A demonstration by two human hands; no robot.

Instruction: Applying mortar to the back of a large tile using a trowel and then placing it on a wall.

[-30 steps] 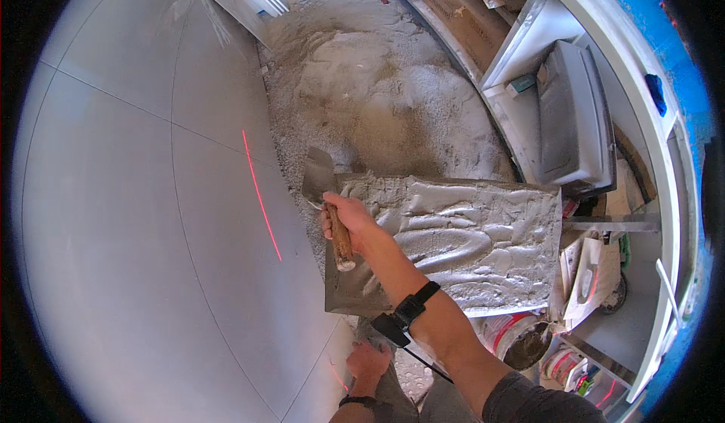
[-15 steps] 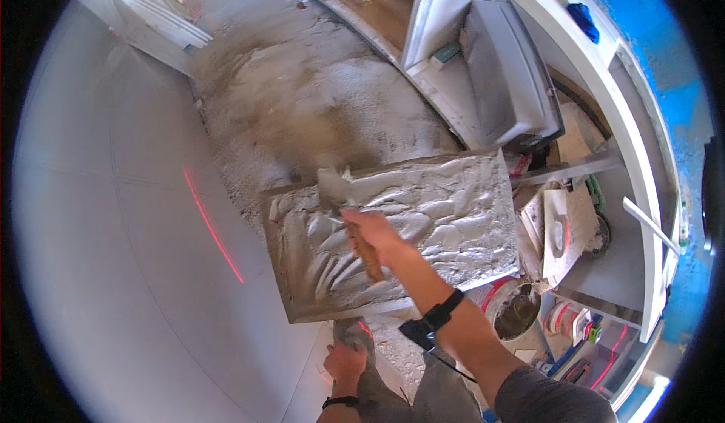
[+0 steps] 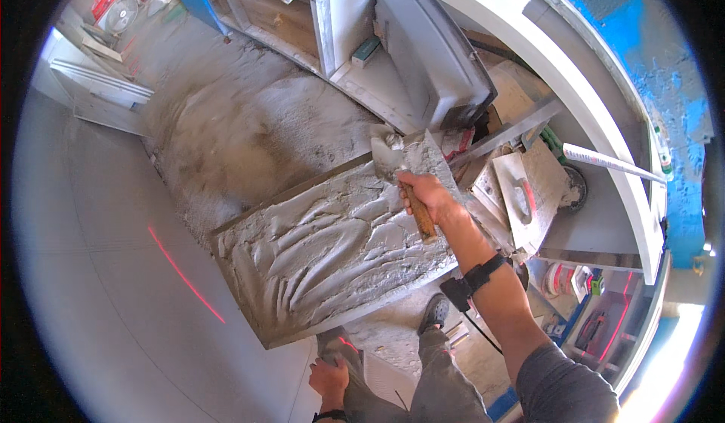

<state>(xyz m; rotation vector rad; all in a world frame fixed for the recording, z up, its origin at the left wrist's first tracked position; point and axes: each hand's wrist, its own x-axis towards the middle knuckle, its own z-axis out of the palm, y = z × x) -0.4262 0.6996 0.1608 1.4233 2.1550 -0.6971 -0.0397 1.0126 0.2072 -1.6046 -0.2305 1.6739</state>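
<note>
Trowel handle [image 3: 422, 219] inside curled right fingers [image 3: 408, 179], blade [image 3: 386, 153] just beyond them.

Grey moulded case [image 3: 434, 64] in white shelving [image 3: 351, 0], small green box [image 3: 366, 51] beside it, blue-patched wall [image 3: 623, 30]

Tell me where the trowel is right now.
In the head view, just right of centre, the trowel is in the right hand, its blade by the far right corner of the mortar-covered panel.
</note>
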